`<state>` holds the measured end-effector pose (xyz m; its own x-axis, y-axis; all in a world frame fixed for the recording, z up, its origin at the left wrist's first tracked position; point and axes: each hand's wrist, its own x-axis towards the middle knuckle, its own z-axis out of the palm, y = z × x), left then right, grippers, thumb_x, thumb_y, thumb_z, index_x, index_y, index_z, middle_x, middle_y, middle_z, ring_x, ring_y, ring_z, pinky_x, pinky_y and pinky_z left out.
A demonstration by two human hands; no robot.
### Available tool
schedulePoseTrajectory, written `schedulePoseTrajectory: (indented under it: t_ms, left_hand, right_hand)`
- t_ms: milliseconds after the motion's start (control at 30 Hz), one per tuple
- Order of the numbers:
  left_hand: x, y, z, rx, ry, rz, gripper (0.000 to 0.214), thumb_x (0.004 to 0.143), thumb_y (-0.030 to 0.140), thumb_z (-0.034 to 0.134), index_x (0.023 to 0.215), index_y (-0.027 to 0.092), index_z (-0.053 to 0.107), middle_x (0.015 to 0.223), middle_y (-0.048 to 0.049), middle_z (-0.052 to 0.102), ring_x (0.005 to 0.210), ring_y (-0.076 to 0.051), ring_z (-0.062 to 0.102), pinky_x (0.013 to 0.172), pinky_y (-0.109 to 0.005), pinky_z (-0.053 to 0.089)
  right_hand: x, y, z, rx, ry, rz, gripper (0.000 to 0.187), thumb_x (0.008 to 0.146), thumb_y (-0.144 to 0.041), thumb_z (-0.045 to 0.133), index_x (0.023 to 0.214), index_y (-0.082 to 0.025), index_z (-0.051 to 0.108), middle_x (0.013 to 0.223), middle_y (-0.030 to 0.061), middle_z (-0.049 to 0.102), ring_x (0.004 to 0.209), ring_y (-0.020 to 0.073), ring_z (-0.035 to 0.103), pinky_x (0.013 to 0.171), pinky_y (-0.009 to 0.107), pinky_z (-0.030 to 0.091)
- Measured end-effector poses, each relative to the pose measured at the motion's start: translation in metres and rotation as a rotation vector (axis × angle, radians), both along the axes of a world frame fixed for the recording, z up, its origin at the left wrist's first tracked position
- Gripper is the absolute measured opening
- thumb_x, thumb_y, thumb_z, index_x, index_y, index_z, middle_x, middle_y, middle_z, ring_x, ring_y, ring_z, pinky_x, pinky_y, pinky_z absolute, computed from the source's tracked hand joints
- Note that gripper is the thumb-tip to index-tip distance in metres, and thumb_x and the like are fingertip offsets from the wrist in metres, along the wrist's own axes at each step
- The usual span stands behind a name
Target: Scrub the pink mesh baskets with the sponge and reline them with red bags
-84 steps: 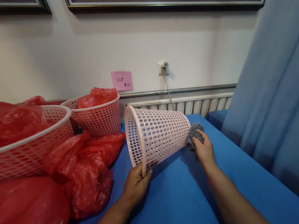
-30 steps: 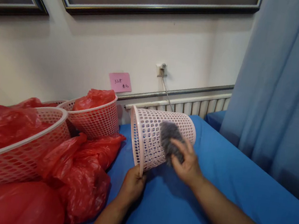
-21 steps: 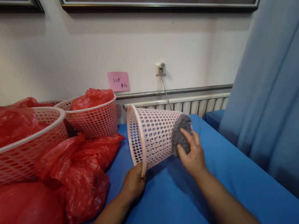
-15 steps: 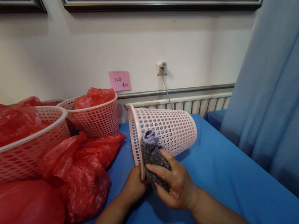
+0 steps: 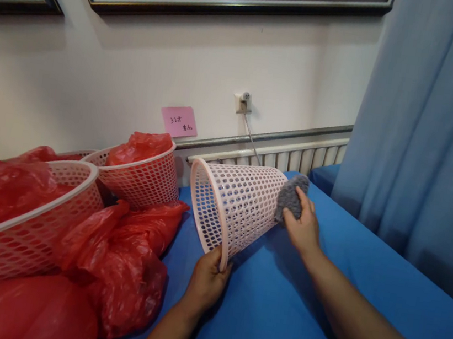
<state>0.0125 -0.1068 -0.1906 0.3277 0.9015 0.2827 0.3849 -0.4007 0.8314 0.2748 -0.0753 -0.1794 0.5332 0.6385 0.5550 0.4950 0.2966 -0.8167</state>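
Observation:
A pale pink plastic wastebasket with a mesh of holes lies on its side over the blue-covered bed, its open mouth facing left. My left hand is closed on the near, lower part of its rim. In my right hand is a bunched grey cloth, pressed against the basket's base end at the right. The fingers of that hand are partly spread over the cloth. The far side of the basket is hidden.
Left of the bed's blue sheet stand more pink baskets lined with red plastic bags. Behind are a radiator, a pipe and a wall socket with a plug. A blue curtain hangs at right.
My right hand has moved the cloth from the basket's rim to its base, right and farther away. The basket has turned slightly, showing more of its mouth. My left hand stays at the rim.

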Motion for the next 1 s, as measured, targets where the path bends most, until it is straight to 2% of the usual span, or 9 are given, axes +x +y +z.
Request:
schedulePoseTrajectory:
  t_ms: [100,167,233,300,433,567,700,833,1000]
  left_hand:
    - [0.000,0.000,-0.002,0.039,0.045,-0.004,0.033,0.086,0.018,0.058,0.113,0.018,0.077,0.116,-0.0089,0.079,0.100,-0.026,0.073,0.093,-0.039,0.058]
    - [-0.001,-0.002,-0.001,0.047,0.055,-0.021,0.028,0.087,0.018,0.058,0.106,0.018,0.078,0.109,-0.0078,0.080,0.094,-0.025,0.074,0.087,-0.036,0.059]
    - [-0.002,-0.002,0.001,0.045,0.062,-0.043,0.026,0.087,0.017,0.057,0.100,0.019,0.079,0.104,-0.0070,0.081,0.090,-0.025,0.074,0.084,-0.035,0.060]
    - [-0.003,-0.001,0.003,0.061,0.065,-0.043,0.030,0.085,0.015,0.055,0.102,0.019,0.079,0.105,-0.0065,0.081,0.096,-0.026,0.074,0.091,-0.038,0.060]
    - [-0.004,0.003,0.002,0.091,0.117,-0.023,0.040,0.083,0.012,0.050,0.112,0.020,0.077,0.117,-0.0060,0.079,0.112,-0.026,0.072,0.103,-0.042,0.055]
    - [-0.004,0.005,-0.001,0.100,0.202,-0.014,0.043,0.084,0.012,0.048,0.116,0.022,0.076,0.120,-0.0062,0.078,0.110,-0.027,0.073,0.098,-0.040,0.058]
    - [-0.003,0.003,0.001,0.107,0.224,-0.012,0.046,0.079,0.007,0.049,0.112,0.024,0.076,0.116,-0.0052,0.079,0.109,-0.026,0.073,0.098,-0.039,0.057]
    - [0.002,-0.006,0.013,0.005,0.121,-0.036,0.024,0.080,0.015,0.061,0.098,0.019,0.076,0.097,-0.0073,0.079,0.095,-0.026,0.073,0.090,-0.038,0.059]
    - [0.003,-0.015,0.030,-0.025,-0.251,0.049,0.022,0.074,0.034,0.080,0.088,0.019,0.073,0.085,-0.0045,0.076,0.079,-0.022,0.070,0.080,-0.033,0.061]
  right_hand:
    - [-0.039,-0.039,0.009,0.242,-0.384,0.279,0.081,0.087,-0.024,0.058,0.163,-0.028,0.030,0.157,0.0115,0.046,0.147,0.0321,0.044,0.117,0.056,0.046]
    - [-0.062,-0.063,0.012,0.368,-0.536,0.492,0.080,0.086,-0.020,0.059,0.161,-0.030,0.034,0.161,0.0106,0.041,0.141,0.0301,0.052,0.111,0.049,0.054]
    - [-0.070,-0.071,0.012,0.408,-0.563,0.578,0.075,0.084,-0.018,0.060,0.156,-0.030,0.044,0.161,0.0106,0.038,0.135,0.0289,0.058,0.106,0.044,0.057]
    - [-0.060,-0.060,0.009,0.335,-0.473,0.474,0.067,0.084,-0.018,0.058,0.150,-0.029,0.051,0.159,0.0111,0.042,0.137,0.0300,0.056,0.109,0.047,0.055]
    - [-0.003,-0.006,0.002,0.035,-0.059,0.056,0.058,0.083,-0.028,0.057,0.140,-0.022,0.062,0.140,0.0140,0.058,0.133,0.0341,0.058,0.115,0.056,0.047]
    - [0.022,0.013,0.003,-0.110,0.180,-0.037,0.063,0.079,-0.033,0.059,0.140,-0.016,0.061,0.133,0.0165,0.063,0.126,0.0361,0.061,0.115,0.061,0.045]
    - [-0.018,-0.027,0.012,0.176,-0.243,0.246,0.063,0.085,-0.026,0.061,0.148,-0.026,0.054,0.152,0.0120,0.050,0.145,0.0331,0.046,0.119,0.056,0.042]
    - [-0.057,-0.066,0.021,0.427,-0.487,0.633,0.066,0.082,-0.018,0.060,0.146,-0.028,0.055,0.156,0.0114,0.043,0.136,0.0284,0.055,0.109,0.044,0.054]
    - [-0.062,-0.067,0.023,0.448,-0.596,0.733,0.063,0.075,-0.015,0.058,0.137,-0.024,0.061,0.144,0.0126,0.054,0.118,0.0252,0.066,0.096,0.038,0.060]
